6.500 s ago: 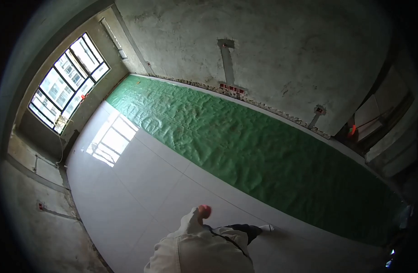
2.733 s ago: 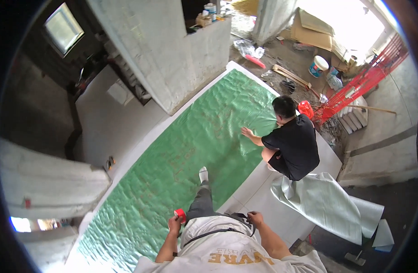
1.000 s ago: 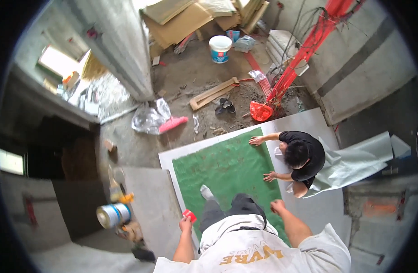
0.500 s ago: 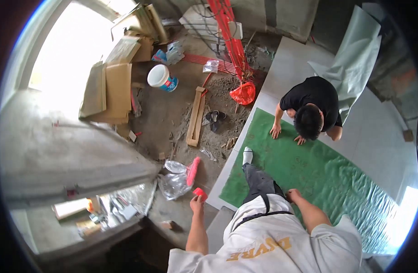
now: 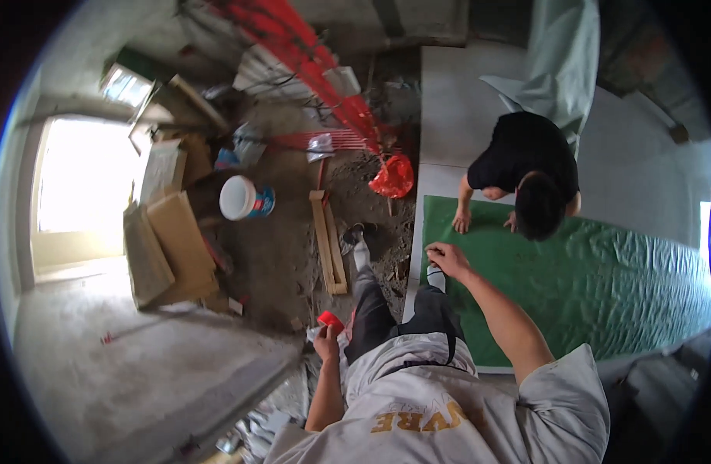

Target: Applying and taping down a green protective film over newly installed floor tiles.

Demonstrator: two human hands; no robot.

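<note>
With the right hand curled loosely at the green sheet edge mid-frame and the left hand gripping a red object, pressing that edge down flat looks wise

Blown-out window glare, fisheye-bent edges

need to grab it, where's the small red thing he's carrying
Head view, lower centre: the small red object sits in the left hand, beside the left leg.

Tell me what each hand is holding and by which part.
The left hand grips a small red object by its lower end; what it is cannot be told. The right hand holds nothing, reaching over the green sheet's edge.
</note>
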